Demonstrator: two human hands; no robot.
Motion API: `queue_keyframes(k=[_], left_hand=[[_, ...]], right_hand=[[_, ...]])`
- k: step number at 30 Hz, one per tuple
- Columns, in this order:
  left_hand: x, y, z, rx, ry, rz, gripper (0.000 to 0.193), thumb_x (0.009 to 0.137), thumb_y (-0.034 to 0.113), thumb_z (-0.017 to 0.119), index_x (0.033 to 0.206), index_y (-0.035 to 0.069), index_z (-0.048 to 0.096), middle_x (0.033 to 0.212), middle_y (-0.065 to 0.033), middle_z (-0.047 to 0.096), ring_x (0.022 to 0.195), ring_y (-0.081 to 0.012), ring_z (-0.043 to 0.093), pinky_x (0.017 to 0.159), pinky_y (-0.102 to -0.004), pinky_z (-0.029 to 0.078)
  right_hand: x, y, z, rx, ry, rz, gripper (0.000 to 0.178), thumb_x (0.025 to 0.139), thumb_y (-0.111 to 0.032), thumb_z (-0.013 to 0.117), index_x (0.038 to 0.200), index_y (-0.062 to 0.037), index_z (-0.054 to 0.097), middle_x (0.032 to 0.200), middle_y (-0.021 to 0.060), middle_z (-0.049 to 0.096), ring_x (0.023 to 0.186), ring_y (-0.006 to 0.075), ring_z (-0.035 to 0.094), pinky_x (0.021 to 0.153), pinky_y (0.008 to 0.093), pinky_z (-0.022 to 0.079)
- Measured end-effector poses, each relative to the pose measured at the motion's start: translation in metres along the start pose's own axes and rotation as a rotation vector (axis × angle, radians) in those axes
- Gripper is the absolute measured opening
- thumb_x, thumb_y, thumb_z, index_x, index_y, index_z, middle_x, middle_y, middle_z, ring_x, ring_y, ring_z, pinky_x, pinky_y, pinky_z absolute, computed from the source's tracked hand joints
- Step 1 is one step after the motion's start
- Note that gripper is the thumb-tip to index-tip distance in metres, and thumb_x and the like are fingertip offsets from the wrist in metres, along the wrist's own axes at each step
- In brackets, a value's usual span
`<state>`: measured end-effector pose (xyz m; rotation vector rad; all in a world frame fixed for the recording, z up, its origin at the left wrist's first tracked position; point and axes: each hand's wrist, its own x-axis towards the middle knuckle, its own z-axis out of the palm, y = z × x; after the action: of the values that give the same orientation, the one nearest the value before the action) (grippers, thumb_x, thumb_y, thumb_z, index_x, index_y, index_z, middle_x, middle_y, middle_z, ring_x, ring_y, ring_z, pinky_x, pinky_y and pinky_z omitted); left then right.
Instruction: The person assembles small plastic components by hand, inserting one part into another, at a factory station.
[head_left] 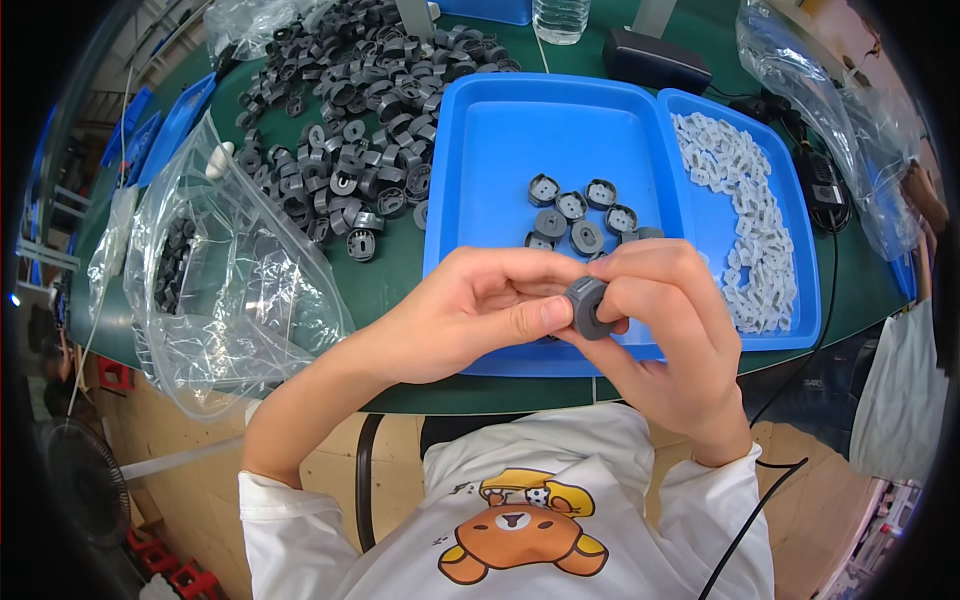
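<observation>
A dark green table [400, 275] carries everything, with a big heap of dark grey ring-shaped plastic parts [350, 110] spread over its far left. At the near left lies a crumpled clear plastic bag [235, 290] with a few dark parts inside. Right of the heap sits a bright blue shallow plastic tray [480, 170], holding a small cluster of the same grey rings [580, 215]. Touching its right side, a second blue tray [790, 200] holds a band of small pale grey plastic pieces [745, 215]. Over the near edge of the first tray, the left hand [470, 310] and right hand [670, 320] meet. Both are closed around one dark grey round plastic part [588, 306], the left thumb pressing its side, the right fingers curled around it.
</observation>
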<state>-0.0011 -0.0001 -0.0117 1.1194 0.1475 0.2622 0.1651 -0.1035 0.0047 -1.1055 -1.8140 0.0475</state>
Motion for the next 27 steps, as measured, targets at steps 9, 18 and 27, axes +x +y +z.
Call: queue_keyframes(k=[9,18,27], left_hand=[[0.003,0.002,0.006,-0.153,-0.058,-0.033,0.043,0.093,0.014,0.053,0.128,-0.006,0.038,0.117,-0.0235,0.057,0.116,-0.0307,0.054,0.098,-0.0409,0.043],[0.000,-0.002,0.002,-0.176,-0.051,0.001,0.031,0.090,0.015,0.059,0.114,0.000,0.046,0.108,-0.0154,0.062,0.108,-0.0210,0.057,0.095,-0.0333,0.042],[0.001,0.013,-0.020,0.813,0.700,0.237,0.021,0.088,0.010,0.057,0.106,0.000,0.055,0.089,-0.0095,0.065,0.066,-0.0122,0.059,0.062,-0.0250,0.047]], right_hand=[[-0.012,0.004,0.001,0.087,0.138,0.060,0.053,0.058,0.007,0.076,0.107,-0.0033,0.057,0.097,0.0111,0.063,0.087,0.0282,0.061,0.075,0.0348,0.046],[-0.008,0.000,0.002,0.089,0.120,0.043,0.052,0.057,0.006,0.077,0.104,-0.0029,0.058,0.096,0.0104,0.063,0.087,0.0286,0.060,0.074,0.0358,0.046],[-0.010,0.006,0.003,-0.263,-0.148,0.204,0.035,0.066,0.000,0.073,0.097,-0.0019,0.057,0.098,0.0102,0.061,0.096,0.0297,0.057,0.081,0.0387,0.044]])
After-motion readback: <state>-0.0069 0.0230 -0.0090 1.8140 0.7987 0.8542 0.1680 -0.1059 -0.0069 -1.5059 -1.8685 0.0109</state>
